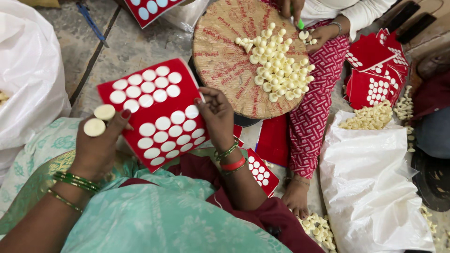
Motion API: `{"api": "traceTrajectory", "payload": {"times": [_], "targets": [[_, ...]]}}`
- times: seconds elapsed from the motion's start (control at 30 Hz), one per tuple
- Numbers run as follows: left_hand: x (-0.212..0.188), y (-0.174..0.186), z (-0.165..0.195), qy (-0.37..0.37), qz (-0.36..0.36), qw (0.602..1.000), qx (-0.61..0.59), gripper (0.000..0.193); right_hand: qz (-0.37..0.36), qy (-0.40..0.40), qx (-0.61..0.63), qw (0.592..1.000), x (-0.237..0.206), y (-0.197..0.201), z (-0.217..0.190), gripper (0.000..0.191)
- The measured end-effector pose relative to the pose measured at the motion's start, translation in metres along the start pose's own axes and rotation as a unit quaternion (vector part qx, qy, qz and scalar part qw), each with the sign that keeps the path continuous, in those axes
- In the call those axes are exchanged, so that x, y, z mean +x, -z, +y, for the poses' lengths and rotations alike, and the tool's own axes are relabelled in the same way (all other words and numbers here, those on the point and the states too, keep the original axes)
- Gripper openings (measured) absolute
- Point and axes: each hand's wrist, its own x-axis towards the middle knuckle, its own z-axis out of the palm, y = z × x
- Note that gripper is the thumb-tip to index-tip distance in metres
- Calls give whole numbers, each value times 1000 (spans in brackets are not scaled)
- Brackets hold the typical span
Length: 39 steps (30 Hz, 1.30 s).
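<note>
A flat red card sheet dotted with rows of round white stickers [157, 112] lies tilted across the person's lap, just left of the picture's centre. The left hand [99, 145] grips its edge at 8 o'clock, thumb and fingers curled round the border, and two loose round cream discs [99, 120] sit on its fingertips, one just above the other. The right hand [216, 117] holds the opposite edge at 3 o'clock, fingers bent and pressed together over the sheet's rim, thumb underneath out of sight. Green bangles ring both wrists, with a red one beside them on the right.

At 5 o'clock from the sheet a smaller red card with white dots [261, 172] pokes out beside the knee. At 1 o'clock stands a round woven tray with red lettering [215, 51], carrying a heap of small cream caps [280, 63]. Another person in red patterned trousers [311, 107] sits at the tray's far side; that person's hand [321, 36] rests at the tray's rim at 2 o'clock with a few caps in it.

Further out, at 3 o'clock, lies a stack of red dotted cards [375, 70], and below it a white plastic sack [372, 182] with more cream caps on its top fold. A large white bag [28, 70] fills the 9 o'clock side
</note>
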Motion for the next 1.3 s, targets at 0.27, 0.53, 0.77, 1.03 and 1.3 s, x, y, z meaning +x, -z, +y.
{"api": "traceTrajectory", "payload": {"times": [0.27, 0.53, 0.77, 1.03, 1.3], "targets": [[-3, -8, 26, -33, -21, 999, -35, 17, 47, 15, 25, 998, 4, 14, -2, 25], [-11, -12, 27, -73, -58, 995, 23, 19, 54, 44, 10, 998, -4, 19, -2, 24], [-15, -19, 28, -96, -38, 984, 146, 19, 76, 278, -419, 861, -36, -4, -44, 34], [-32, -33, 40, -120, -99, 972, 178, 19, -158, 252, -319, 900, -68, -38, -72, 47], [-53, -50, 57, -185, -139, 960, 160, 19, -215, 112, -141, 960, -74, -24, -62, 41]]}}
